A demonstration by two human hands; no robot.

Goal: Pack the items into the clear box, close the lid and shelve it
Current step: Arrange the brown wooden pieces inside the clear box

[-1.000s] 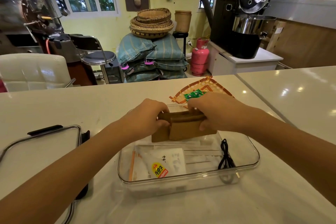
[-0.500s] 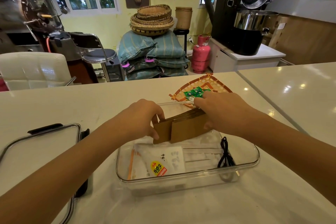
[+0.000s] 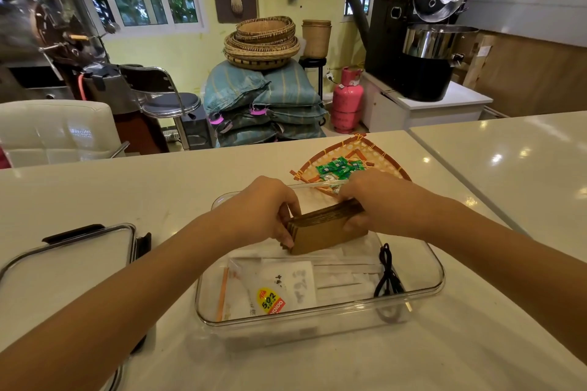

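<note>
Both hands are meeting over the far end of the clear box [image 3: 320, 314]. The left hand [image 3: 263, 209] is keeping a closed grip on the left end of a stack of brown cardboard pieces [image 3: 324, 232], thumb on the near face and fingers curled behind. The right hand [image 3: 371, 200] is clamping the stack's right end, fingers lying over its top edge. The stack is standing on edge, slightly tilted, inside the box's far half; whether it is touching the bottom I cannot tell. Nearer in the box, a plastic bag with a yellow sticker [image 3: 270, 292] is lying flat, and a black cable [image 3: 386, 273] is sitting along the right wall. The lid [image 3: 66, 260] is lying on the desk [image 3: 127, 187] to the left. Beyond the box, a woven tray [image 3: 374, 152] is holding green candy packets [image 3: 338, 167].
</note>
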